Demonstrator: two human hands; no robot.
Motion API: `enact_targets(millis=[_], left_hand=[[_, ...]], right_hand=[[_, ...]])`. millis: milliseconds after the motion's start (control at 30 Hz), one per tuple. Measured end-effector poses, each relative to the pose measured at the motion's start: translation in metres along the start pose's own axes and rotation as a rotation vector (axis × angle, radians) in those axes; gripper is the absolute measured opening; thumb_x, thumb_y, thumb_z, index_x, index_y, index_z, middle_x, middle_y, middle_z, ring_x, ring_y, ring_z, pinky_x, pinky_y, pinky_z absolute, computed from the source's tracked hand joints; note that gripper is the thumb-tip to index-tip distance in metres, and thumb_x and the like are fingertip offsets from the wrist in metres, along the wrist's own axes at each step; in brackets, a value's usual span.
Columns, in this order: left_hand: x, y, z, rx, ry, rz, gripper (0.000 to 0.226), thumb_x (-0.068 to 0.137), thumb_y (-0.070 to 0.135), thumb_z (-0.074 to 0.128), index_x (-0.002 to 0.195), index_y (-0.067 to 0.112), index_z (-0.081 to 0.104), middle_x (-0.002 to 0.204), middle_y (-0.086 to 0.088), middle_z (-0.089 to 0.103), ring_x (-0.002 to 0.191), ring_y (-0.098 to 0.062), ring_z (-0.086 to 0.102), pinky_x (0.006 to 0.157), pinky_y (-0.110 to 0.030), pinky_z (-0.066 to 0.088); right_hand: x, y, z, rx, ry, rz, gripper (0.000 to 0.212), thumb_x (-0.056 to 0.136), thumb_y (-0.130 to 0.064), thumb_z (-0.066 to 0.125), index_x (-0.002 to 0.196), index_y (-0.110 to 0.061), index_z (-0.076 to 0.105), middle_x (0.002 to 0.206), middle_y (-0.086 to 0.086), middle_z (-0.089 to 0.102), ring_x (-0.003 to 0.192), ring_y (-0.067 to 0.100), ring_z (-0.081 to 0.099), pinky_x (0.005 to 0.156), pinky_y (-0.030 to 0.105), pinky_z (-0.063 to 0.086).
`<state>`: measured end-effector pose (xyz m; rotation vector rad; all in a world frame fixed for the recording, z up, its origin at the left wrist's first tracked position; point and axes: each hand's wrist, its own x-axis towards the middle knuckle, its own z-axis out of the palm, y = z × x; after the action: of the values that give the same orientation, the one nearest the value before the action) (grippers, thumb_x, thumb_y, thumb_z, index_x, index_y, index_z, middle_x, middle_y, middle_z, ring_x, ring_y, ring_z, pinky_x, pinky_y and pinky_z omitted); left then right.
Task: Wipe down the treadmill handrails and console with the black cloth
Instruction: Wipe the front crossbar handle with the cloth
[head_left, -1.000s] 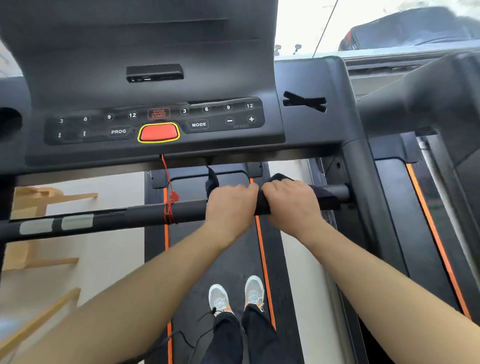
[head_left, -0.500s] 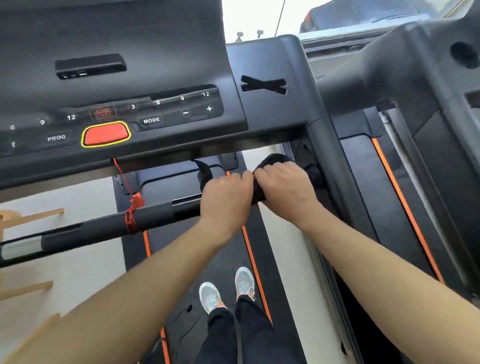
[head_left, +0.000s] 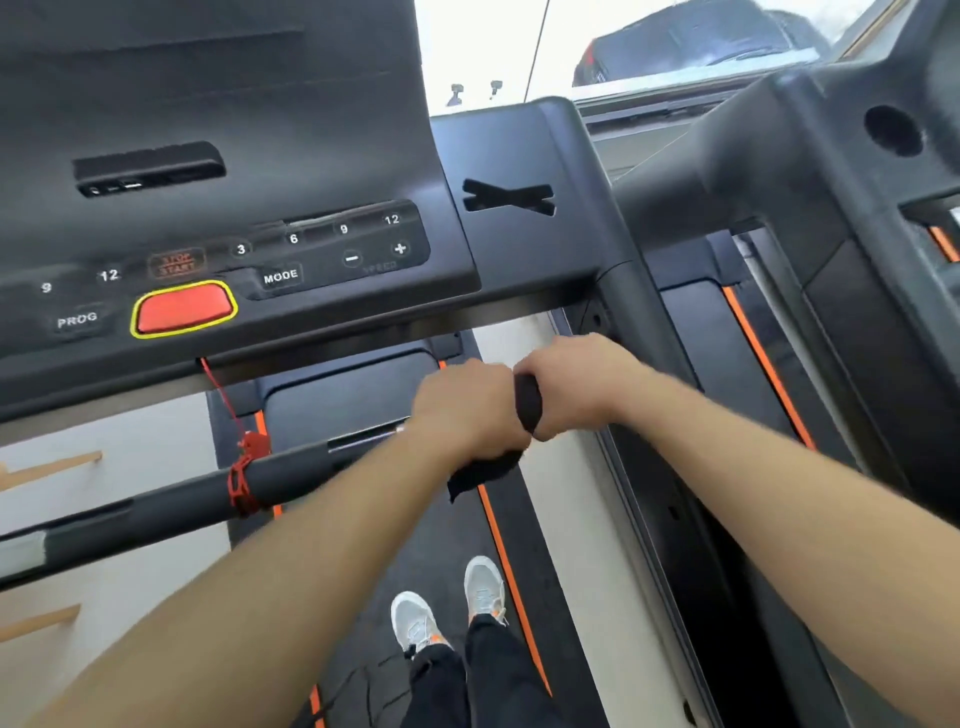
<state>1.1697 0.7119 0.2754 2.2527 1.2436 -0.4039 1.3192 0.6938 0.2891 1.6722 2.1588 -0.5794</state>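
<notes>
Black cloth (head_left: 527, 402) bunched on handrail (head_left: 156, 501) | left hand (head_left: 467, 410) clenched on it | right hand (head_left: 571, 382) clenched too

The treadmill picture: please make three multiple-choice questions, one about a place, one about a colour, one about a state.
1. Where is the red cord tied?
A. on the crossbar
B. on a shoe
C. on the MODE key

2. What colour is the big button under STOP/START?
A. green
B. red with a yellow rim
C. white

3. How is the black cloth held?
A. lying loose on the belt
B. by both hands
C. hung over the console

Answers: 1 A, it wraps the crossbar. 2 B. 3 B, the left hand and right hand both close around it.
</notes>
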Motion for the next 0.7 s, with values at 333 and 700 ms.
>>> enact_targets(millis=[333,700], left_hand=[[0.02,0.007,-0.015,-0.104,-0.259,0.06,0.023,0.073,0.031,0.075,0.082,0.02,0.056,0.08,0.001,0.063,0.073,-0.022,0.062,0.06,-0.031,0.047],[-0.009,0.007,-0.001,0.101,0.098,0.089,0.04,0.076,0.043,0.067,0.106,0.02,0.055,0.098,0.0,0.066,0.085,-0.027,0.065,0.068,-0.038,0.053]], right_hand=[[0.008,0.0,0.006,-0.148,-0.019,-0.032,0.019,0.069,-0.036,0.069,0.075,-0.021,0.06,0.068,-0.002,0.063,0.061,0.022,0.062,0.053,0.027,0.038],[-0.029,-0.013,0.034,0.025,0.54,0.147,0.031,0.058,-0.024,0.075,0.086,-0.021,0.062,0.087,0.004,0.066,0.088,0.03,0.063,0.083,0.04,0.048]])
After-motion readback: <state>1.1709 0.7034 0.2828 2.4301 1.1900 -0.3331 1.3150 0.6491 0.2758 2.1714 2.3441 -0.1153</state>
